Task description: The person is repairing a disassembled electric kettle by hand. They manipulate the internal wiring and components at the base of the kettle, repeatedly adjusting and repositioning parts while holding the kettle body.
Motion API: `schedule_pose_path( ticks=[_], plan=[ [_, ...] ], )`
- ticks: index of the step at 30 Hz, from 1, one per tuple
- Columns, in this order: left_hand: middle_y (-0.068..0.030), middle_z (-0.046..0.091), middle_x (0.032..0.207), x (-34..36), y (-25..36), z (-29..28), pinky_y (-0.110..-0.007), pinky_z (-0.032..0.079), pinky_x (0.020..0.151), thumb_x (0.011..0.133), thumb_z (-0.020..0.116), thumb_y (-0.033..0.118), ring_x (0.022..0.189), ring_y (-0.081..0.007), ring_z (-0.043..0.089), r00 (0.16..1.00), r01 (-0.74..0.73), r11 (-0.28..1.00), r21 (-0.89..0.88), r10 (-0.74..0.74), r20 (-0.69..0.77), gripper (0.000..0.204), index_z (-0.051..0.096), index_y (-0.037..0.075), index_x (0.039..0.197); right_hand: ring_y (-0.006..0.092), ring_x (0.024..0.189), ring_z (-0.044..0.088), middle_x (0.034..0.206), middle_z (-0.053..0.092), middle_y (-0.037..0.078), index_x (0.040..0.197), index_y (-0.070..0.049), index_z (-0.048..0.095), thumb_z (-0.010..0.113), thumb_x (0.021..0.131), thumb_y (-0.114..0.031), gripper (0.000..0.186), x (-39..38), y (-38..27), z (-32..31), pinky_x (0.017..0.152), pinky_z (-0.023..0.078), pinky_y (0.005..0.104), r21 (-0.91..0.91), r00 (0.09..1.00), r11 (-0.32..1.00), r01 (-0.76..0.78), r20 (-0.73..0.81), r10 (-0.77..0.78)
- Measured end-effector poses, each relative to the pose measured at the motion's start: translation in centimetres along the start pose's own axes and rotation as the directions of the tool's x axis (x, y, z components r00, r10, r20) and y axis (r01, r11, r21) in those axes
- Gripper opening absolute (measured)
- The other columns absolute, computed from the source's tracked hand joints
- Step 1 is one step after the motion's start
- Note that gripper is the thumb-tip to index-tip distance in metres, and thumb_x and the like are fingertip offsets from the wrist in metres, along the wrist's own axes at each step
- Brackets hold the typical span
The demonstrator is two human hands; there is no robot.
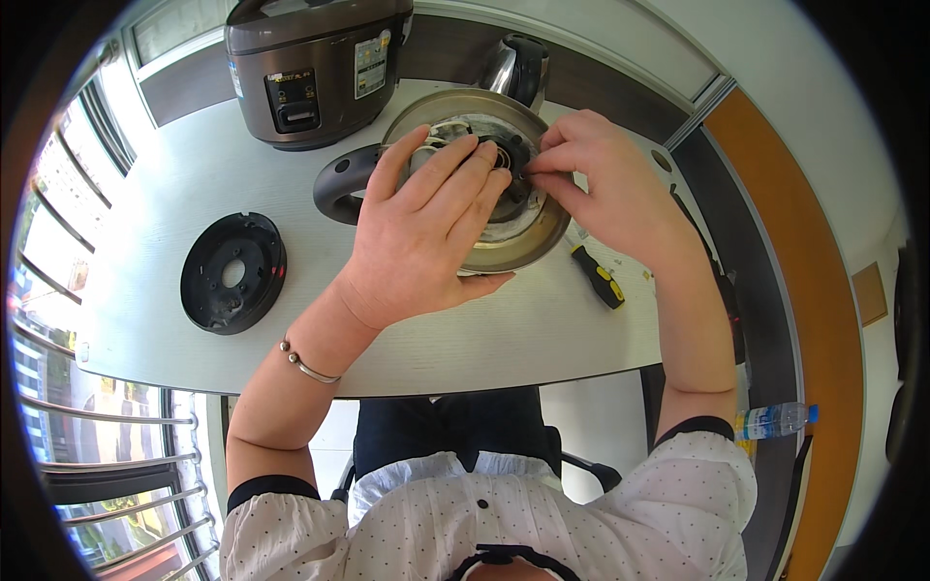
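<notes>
An electric kettle [536, 237] lies upturned on the table, its underside showing a black round fitting [518, 184] and pale wires. Its black handle [334, 184] points left. Across the underside lies my left hand [412, 228], fingers stretched out and resting on the fitting; part of the wiring is hidden beneath it. My right hand [603, 184] is closed in a pinch at the fitting's right edge; what its fingertips hold is too small to make out. A yellow and black screwdriver [598, 277] lies just right of the kettle.
A black round base cover [233, 274] lies at the left of the table [320, 300]. Behind stand a brown rice cooker [315, 77] and a shiny metal and black vessel [516, 70]. Small bits lie near the screwdriver. A plastic bottle [770, 421] is at the lower right.
</notes>
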State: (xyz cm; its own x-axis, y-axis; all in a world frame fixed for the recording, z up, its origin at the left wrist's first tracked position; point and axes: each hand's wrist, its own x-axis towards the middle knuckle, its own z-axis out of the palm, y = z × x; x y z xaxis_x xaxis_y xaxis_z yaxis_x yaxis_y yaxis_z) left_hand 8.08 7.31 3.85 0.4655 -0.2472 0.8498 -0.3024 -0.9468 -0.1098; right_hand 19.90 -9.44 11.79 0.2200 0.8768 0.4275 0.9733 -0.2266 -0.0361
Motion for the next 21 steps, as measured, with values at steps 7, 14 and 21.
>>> schedule_pose_path(
  ticks=[7, 14, 21],
  plan=[
    [-0.0113, 0.061, 0.121, 0.0, 0.0, 0.0, -0.051, 0.035, 0.104, 0.061, 0.076, 0.045, 0.114, -0.0272, 0.056, 1.000, 0.003, 1.000, 0.000, -0.003, -0.007, 0.067, 0.062, 0.003, 0.111, 0.0281, 0.089, 0.055, 0.083, 0.060, 0.009, 0.082, -0.002, 0.070, 0.067, 0.076, -0.006, 0.008, -0.3, -0.3, 0.0, 0.079, 0.045, 0.0382, -0.014, 0.999, 0.999, -0.043, -0.001, 0.043],
    [-0.0114, 0.061, 0.120, 0.1, 0.0, 0.0, -0.051, 0.034, 0.105, 0.062, 0.075, 0.046, 0.114, -0.0273, 0.056, 1.000, 0.002, 1.000, 0.005, -0.001, -0.009, 0.067, 0.062, 0.002, 0.112, 0.0275, 0.092, 0.054, 0.087, 0.059, 0.009, 0.087, -0.001, 0.071, 0.064, 0.074, 0.000, 0.015, -1.0, -0.7, 0.5, 0.082, 0.046, 0.0365, -0.039, 0.996, 0.999, -0.009, -0.088, 0.005],
    [-0.0114, 0.061, 0.120, 0.1, 0.0, 0.0, -0.051, 0.034, 0.105, 0.062, 0.075, 0.046, 0.114, -0.0275, 0.056, 1.000, 0.010, 1.000, 0.003, -0.010, -0.009, 0.068, 0.061, 0.002, 0.112, 0.0273, 0.091, 0.054, 0.087, 0.058, 0.009, 0.091, -0.002, 0.071, 0.063, 0.072, 0.002, 0.021, -1.2, -1.1, 0.4, 0.082, 0.045, 0.0366, -0.064, 0.997, 0.998, -0.016, -0.075, 0.011]
  ],
)
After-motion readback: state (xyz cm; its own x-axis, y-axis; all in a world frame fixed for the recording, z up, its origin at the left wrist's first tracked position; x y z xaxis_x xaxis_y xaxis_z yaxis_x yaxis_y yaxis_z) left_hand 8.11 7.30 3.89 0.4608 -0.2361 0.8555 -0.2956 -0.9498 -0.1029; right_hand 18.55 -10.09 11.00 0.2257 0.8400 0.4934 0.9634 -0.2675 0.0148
